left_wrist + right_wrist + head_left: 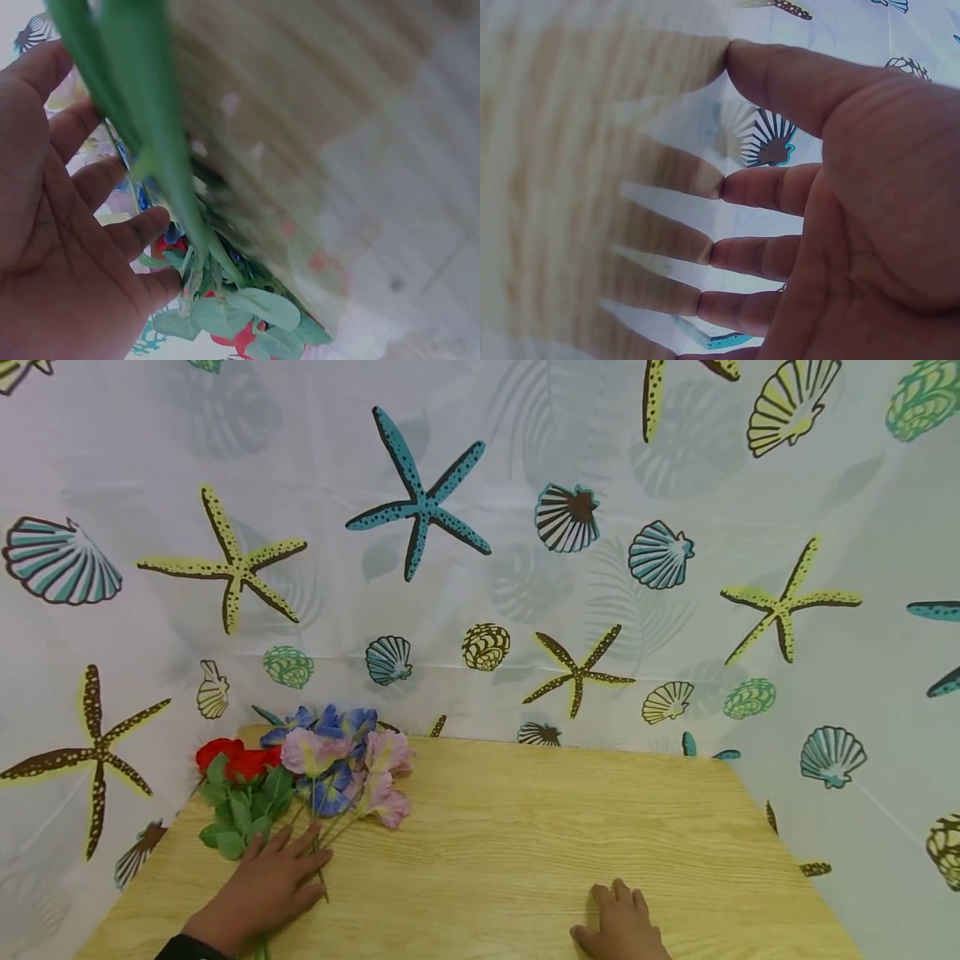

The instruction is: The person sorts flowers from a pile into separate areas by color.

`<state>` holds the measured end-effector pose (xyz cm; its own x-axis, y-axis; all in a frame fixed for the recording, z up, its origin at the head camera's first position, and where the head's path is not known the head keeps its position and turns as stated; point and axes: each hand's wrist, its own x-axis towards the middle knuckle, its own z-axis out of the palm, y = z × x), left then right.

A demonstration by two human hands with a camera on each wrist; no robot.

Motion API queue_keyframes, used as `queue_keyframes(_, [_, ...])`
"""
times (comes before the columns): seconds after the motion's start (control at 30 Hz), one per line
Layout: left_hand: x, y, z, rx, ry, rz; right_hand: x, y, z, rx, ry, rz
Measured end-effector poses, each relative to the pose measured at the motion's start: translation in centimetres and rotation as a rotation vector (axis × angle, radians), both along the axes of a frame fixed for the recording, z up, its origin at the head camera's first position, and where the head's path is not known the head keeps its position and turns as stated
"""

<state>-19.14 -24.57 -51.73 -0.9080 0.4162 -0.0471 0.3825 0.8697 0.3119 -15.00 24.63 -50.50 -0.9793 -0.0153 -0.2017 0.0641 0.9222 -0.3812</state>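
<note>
The left hand [262, 885] lies with fingers spread and extended over the green stems [161, 127] of the flowers, not wrapped around them. Red roses [251, 765], pink flowers [309, 752] and blue flowers [333, 793] rest together at the desk's [525, 843] far left. The right hand [622, 927], fingers straight and apart, touches the bare wood-grain surface with its fingertips, well away from the blooms.

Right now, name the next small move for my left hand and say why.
Probably curl the left hand round the green stems: its fingers lie spread over them without wrapping round, while the right hand only rests its fingertips on the wood-grain tabletop, well apart from the red roses.
</note>
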Motion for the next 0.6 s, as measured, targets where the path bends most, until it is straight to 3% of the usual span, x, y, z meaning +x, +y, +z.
queue_keyframes(0.17, [0.2, 0.6, 0.1, 0.006, 0.024, 0.021, 0.0, -0.1, -0.1, -0.008, -0.003, 0.001])
queue_keyframes(0.6, [0.4, 1.7, 0.6, 0.050, 0.005, 0.096, 0.0, -0.3, -0.2, -0.007, -0.010, -0.001])
